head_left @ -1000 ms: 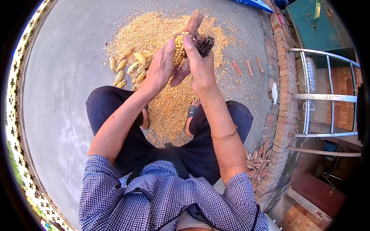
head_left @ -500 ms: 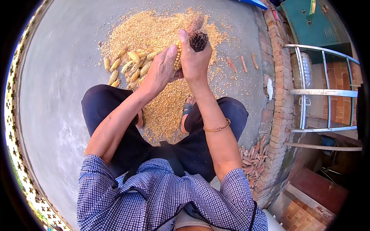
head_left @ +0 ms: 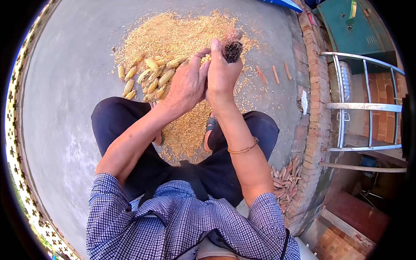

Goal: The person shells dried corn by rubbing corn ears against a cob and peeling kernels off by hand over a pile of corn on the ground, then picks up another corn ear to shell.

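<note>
The left hand (head_left: 187, 84) and right hand (head_left: 223, 77) are together above the grain, well out in front of the knees; the left is wrapped round a yellow ear of corn (head_left: 205, 59), of which only a few kernels show between the left fingers and the right thumb, the rest being hidden; the right is clamped on a dark-ended cob (head_left: 232, 51), its broken, pitted end facing up, with a blurred reddish part just beyond it; whether the ear and the cob touch inside the grip I cannot tell.

Beneath and beyond the hands spreads a pile of loose kernels (head_left: 173, 37), reaching near to between the feet; at its left side lies a heap of yellow ears (head_left: 152, 78), a few of them just apart at the heap's left edge; to the right, three bare cobs (head_left: 276, 74) lie on the grey floor (head_left: 65, 108); farther right runs a brick edging (head_left: 318, 117), with a heap of reddish cobs (head_left: 286, 182) against its near part.
</note>
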{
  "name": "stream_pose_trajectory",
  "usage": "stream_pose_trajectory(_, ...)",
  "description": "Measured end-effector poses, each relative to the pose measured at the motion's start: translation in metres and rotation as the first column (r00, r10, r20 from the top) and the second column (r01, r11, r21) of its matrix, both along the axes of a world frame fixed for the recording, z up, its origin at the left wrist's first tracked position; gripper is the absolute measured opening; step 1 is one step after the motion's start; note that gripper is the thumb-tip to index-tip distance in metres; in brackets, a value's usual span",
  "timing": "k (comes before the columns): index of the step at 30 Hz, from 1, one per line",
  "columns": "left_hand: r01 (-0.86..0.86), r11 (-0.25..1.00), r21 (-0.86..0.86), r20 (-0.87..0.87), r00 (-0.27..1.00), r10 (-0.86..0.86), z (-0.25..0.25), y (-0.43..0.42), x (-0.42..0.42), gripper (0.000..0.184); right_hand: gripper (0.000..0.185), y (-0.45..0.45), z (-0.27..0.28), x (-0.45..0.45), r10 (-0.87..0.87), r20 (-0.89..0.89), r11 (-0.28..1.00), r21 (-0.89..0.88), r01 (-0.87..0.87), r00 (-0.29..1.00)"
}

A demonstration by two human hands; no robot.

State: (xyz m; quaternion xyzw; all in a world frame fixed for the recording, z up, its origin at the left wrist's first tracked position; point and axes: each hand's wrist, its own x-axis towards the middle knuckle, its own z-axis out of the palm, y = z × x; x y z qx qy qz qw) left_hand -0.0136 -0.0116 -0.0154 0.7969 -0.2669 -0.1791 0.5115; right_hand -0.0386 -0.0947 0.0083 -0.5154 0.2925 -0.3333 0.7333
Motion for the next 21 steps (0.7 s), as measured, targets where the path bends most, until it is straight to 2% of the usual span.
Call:
stream_pose_trajectory(1, 0.004, 1.0, -0.024, -0.02, 1.0, -0.004, -0.003, 0.001, -0.001, 0.049, 0.013, -0.005, -0.007, 0.001, -0.016, -0.102, 0.992, -0.127, 0.003, 0.995)
stream_pose_trajectory(4, 0.002, 0.983, -0.183, -0.127, 0.992, -0.026, -0.006, 0.001, 0.0, 0.052, 0.022, -0.005, -0.019, 0.009, -0.154, -0.076, 0.949, -0.288, 0.126, 0.985)
stream_pose_trajectory(5, 0.02, 0.959, -0.281, -0.162, 0.984, -0.069, 0.0, 0.003, -0.001, 0.048, 0.023, -0.008, -0.022, 0.011, -0.115, 0.011, 0.956, -0.27, 0.114, 0.993)
stream_pose_trajectory(8, -0.021, 0.942, -0.336, -0.482, 0.863, -0.153, 0.02, 0.013, 0.009, 0.046, 0.028, -0.015, -0.016, 0.012, 0.008, 0.048, 0.965, -0.261, 0.005, 0.999)
stream_pose_trajectory(9, -0.016, 0.919, -0.394, -0.484, 0.854, -0.192, 0.019, 0.014, 0.013, 0.044, 0.031, -0.017, -0.012, 0.01, 0.044, 0.027, 0.972, -0.231, -0.037, 0.999)
stream_pose_trajectory(12, -0.009, 0.984, -0.177, -0.394, 0.917, -0.062, 0.013, 0.02, 0.02, 0.044, 0.031, -0.023, 0.002, 0.001, 0.213, 0.148, 0.96, 0.152, -0.235, 0.966)
stream_pose_trajectory(13, -0.021, 0.988, -0.153, -0.359, 0.932, -0.036, 0.012, 0.022, 0.02, 0.044, 0.031, -0.028, 0.002, -0.001, 0.262, 0.165, 0.945, 0.153, -0.287, 0.951)
stream_pose_trajectory(15, -0.093, 0.976, -0.197, 0.028, 0.995, 0.1, -0.002, 0.017, 0.019, 0.045, 0.035, -0.025, 0.002, -0.002, 0.273, 0.192, 0.937, 0.167, -0.306, 0.943)
stream_pose_trajectory(16, -0.121, 0.966, -0.228, 0.221, 0.96, 0.172, -0.008, 0.015, 0.019, 0.046, 0.037, -0.023, 0.002, -0.002, 0.279, 0.206, 0.933, 0.173, -0.316, 0.938)
stream_pose_trajectory(17, -0.106, 0.98, -0.169, 0.191, 0.972, 0.138, -0.011, 0.015, 0.02, 0.045, 0.038, -0.021, 0.0, -0.002, 0.296, 0.245, 0.918, 0.194, -0.345, 0.923)
stream_pose_trajectory(19, -0.069, 0.996, -0.052, 0.126, 0.989, 0.075, -0.009, 0.015, 0.021, 0.043, 0.038, -0.014, 0.0, -0.001, 0.275, 0.213, 0.934, 0.173, -0.313, 0.938)
stream_pose_trajectory(21, -0.064, 0.998, -0.03, 0.117, 0.991, 0.067, -0.003, 0.011, 0.013, 0.041, 0.035, -0.004, 0.004, -0.002, 0.195, 0.186, 0.951, 0.205, -0.232, 0.963)
